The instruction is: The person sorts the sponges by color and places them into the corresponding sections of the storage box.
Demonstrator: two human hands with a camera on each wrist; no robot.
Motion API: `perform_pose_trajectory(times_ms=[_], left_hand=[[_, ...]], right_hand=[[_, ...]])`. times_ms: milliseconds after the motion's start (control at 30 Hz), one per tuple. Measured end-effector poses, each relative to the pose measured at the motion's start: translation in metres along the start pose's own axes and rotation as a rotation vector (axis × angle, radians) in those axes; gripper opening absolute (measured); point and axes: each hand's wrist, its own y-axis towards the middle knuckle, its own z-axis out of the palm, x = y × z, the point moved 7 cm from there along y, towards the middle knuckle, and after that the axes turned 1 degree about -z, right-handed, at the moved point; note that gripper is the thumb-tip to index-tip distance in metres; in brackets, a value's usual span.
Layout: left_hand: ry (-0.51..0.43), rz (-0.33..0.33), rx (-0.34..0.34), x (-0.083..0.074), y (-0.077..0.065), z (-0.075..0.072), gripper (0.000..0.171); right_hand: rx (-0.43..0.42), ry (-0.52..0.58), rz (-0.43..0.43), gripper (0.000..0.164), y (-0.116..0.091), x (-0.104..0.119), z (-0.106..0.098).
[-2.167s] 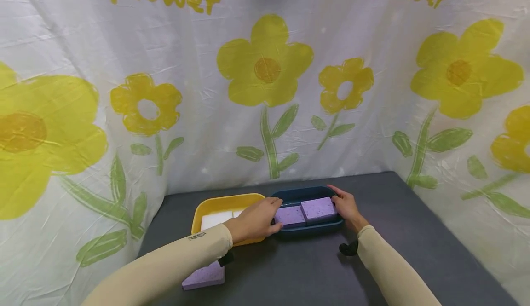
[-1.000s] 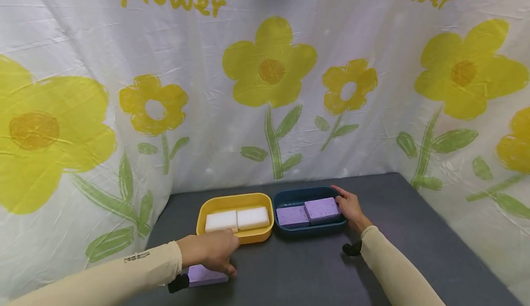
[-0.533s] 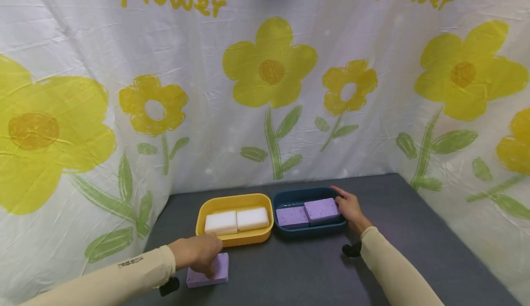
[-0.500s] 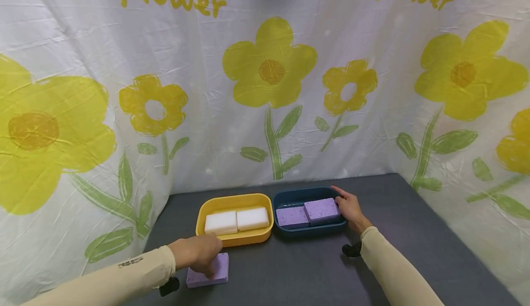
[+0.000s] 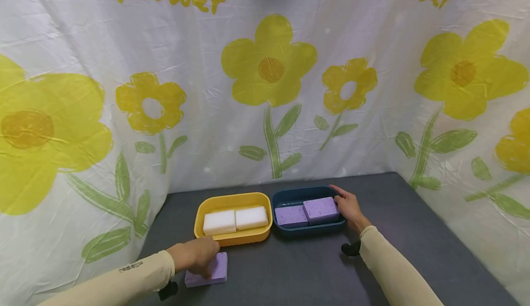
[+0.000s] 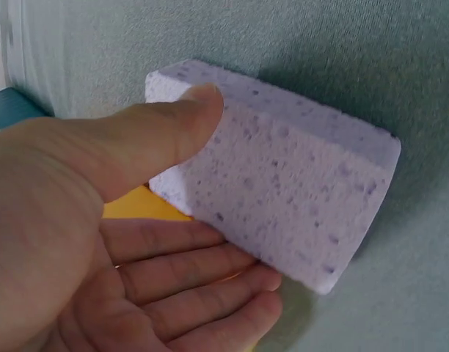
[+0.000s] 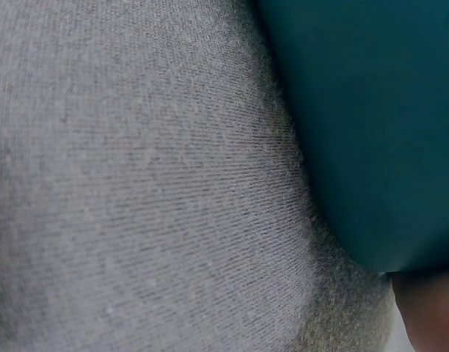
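Observation:
A purple sponge (image 5: 219,269) lies flat on the dark tabletop at the front left. Over it hovers my left hand (image 5: 195,254), thumb and fingers apart. In the left wrist view the thumb overlaps the face of the purple sponge (image 6: 283,176), and the nearly straight fingers lie along its other long edge; whether they touch it I cannot tell. My right hand (image 5: 349,208) holds the right end of a dark blue tray (image 5: 290,198), which contains two purple sponges (image 5: 320,209), one slightly raised at the right. The right wrist view shows mostly tray wall (image 7: 378,132) and cloth.
Left of the blue tray and close against it stands a yellow tray (image 5: 232,201) with two white sponges (image 5: 219,222) side by side. Behind the grey table (image 5: 298,269) hangs a white curtain (image 5: 198,158) with yellow flowers.
My left hand has come away from the gap between the trays, back to the front left over the loose purple sponge. My right hand has stayed at the blue tray.

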Motion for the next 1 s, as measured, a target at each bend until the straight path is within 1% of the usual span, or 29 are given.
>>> perform_pose_trajectory(times_ms=[100, 333, 667, 767, 833, 1000], left_hand=[[-0.009, -0.005, -0.014, 0.0, 0.002, 0.003, 0.036], [-0.016, -0.009, -0.065, 0.001, 0.004, 0.008, 0.036], [0.009, 0.003, -0.091, -0.001, 0.002, 0.009, 0.038], [0.021, 0.013, -0.09, -0.003, 0.001, 0.004, 0.039], [0.012, 0.021, -0.083, -0.007, 0.0, -0.001, 0.04], [0.004, 0.059, -0.069, -0.026, -0.005, -0.023, 0.044]], right_hand=[[0.007, 0.018, 0.006, 0.057, 0.0, 0.001, 0.0], [0.014, 0.023, 0.004, 0.057, 0.001, 0.003, -0.001], [0.014, 0.029, 0.009, 0.057, 0.0, 0.002, -0.001], [0.011, 0.029, 0.009, 0.056, 0.0, 0.001, -0.001], [0.01, 0.03, 0.009, 0.057, 0.0, 0.001, -0.001], [0.01, 0.04, 0.014, 0.057, 0.0, 0.001, 0.001]])
